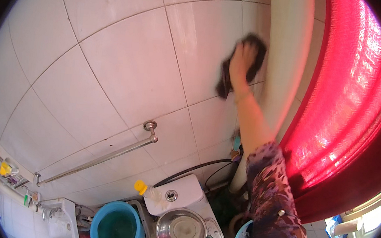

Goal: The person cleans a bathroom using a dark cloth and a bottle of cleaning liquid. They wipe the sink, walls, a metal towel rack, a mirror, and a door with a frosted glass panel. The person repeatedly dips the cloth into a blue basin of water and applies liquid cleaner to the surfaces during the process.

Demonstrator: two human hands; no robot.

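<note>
One arm in a patterned sleeve reaches up from the lower right; I take it for my right arm. My right hand [243, 64] presses a dark cloth [257, 58] flat against the white wall tiles [203, 48], with the fingers spread over it. Hand and cloth are blurred. Part of the cloth hangs below the hand on its left side. Just to the right of the cloth runs a thick pale pipe [285, 59]. My left hand is out of view.
A red curtain [345, 98] hangs at the right. Below are a metal towel bar [98, 160], a toilet tank [187, 190] bearing a yellow-capped plastic bottle [151, 193], a steel basin [180, 230], a blue bucket [94, 228] and a washbasin [72, 221].
</note>
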